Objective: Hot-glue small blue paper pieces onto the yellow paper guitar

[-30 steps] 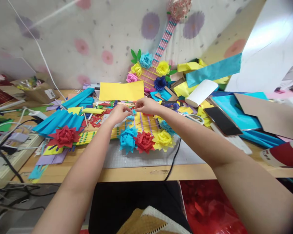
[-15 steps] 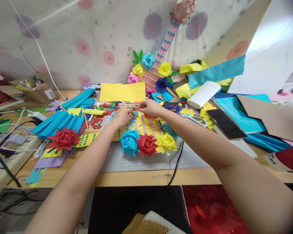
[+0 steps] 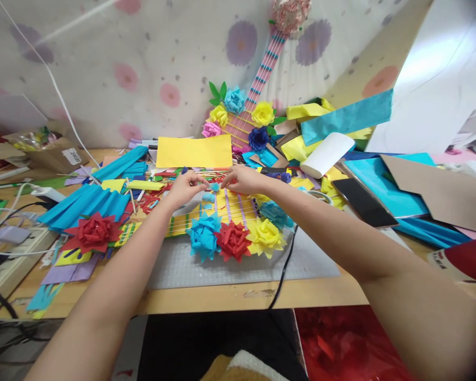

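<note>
Both my hands hover over a yellow paper guitar [image 3: 230, 209] lying flat on a grey cutting mat [image 3: 238, 262]. My left hand [image 3: 185, 188] and my right hand [image 3: 243, 180] pinch a small light-blue paper piece [image 3: 214, 186] between their fingertips, just above the guitar's purple strings. On the guitar's near edge sit a blue paper flower [image 3: 203, 236], a red one [image 3: 233, 239] and a yellow one [image 3: 266, 235].
A second pink paper guitar [image 3: 257, 84] with flowers leans on the wall. A yellow sheet [image 3: 194, 151], blue pleated paper [image 3: 85, 203], a red flower [image 3: 92, 233], a phone [image 3: 363, 194], a white roll [image 3: 327, 153], scissors and cables crowd the wooden table [image 3: 222, 296].
Both hands stayed pinched together over the guitar, with small finger movements on the blue piece. The view shifted slightly.
</note>
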